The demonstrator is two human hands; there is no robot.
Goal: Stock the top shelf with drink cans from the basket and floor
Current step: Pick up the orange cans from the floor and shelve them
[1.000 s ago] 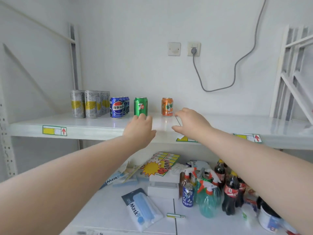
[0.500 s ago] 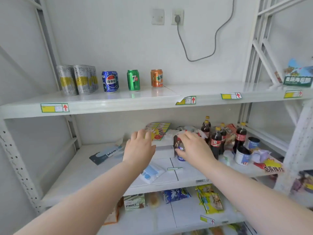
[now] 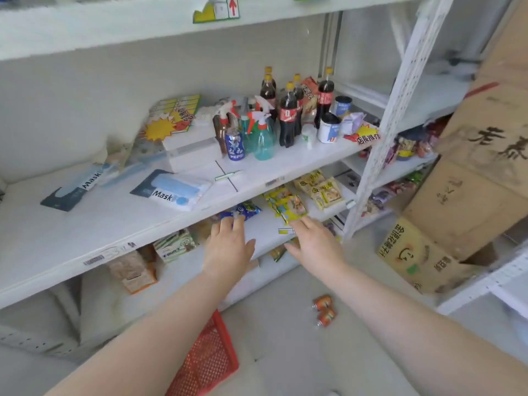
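From the head: on the middle shelf [image 3: 85, 230], mask packs [image 3: 171, 191], a Pepsi can [image 3: 235, 145], spray bottles [image 3: 263, 138] and cola bottles [image 3: 287, 118]. Snack packets [image 3: 285, 205] on the shelf below. Cardboard boxes [image 3: 471, 181] stacked at right.

Left hand [image 3: 228, 247] and right hand [image 3: 314, 247] stretched out before the lower shelf, fingers loose, holding nothing.

Two orange drink cans [image 3: 324, 310] lying on the floor, nearer than the right hand and apart from it. Red basket [image 3: 208, 358] at near left, beneath the left forearm. Only the front edge of the top shelf [image 3: 114, 27] showing above.

"Mask" is printed on the front packet [image 3: 171, 190] and the left packet [image 3: 77, 187], "PEPSI" on the blue can [image 3: 235, 145].
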